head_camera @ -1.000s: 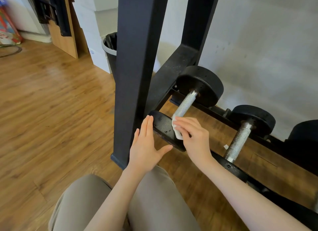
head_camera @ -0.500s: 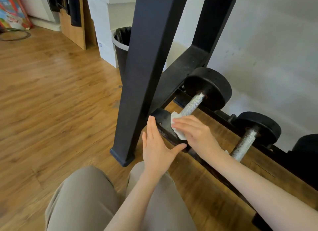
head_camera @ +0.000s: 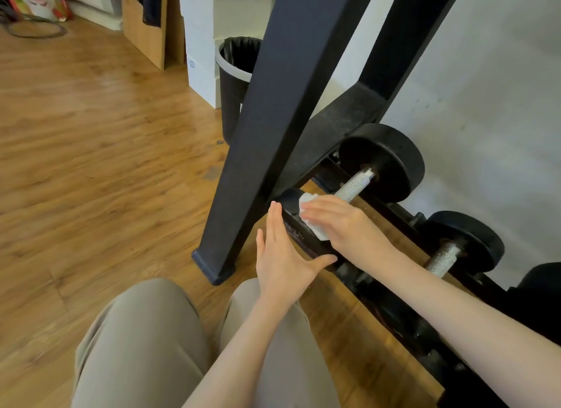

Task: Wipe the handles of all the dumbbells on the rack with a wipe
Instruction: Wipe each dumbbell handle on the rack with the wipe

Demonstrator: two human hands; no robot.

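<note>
Two dumbbells showed their handles on the rack (head_camera: 306, 82): the near dumbbell (head_camera: 382, 161) at about two o'clock and a second dumbbell (head_camera: 464, 243) at three o'clock. One white wipe (head_camera: 312, 219) sat at the near end of the first handle, under the right hand (head_camera: 346, 225), whose fingers lay together, curled over it. The left hand (head_camera: 282, 255) pressed flat, fingers straight, against the front weight. One black bin (head_camera: 236, 79) stood at twelve o'clock.

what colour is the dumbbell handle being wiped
Silvery metal with a speckled, knurled texture; the handle shows best in the head view, beyond the wipe.
</note>
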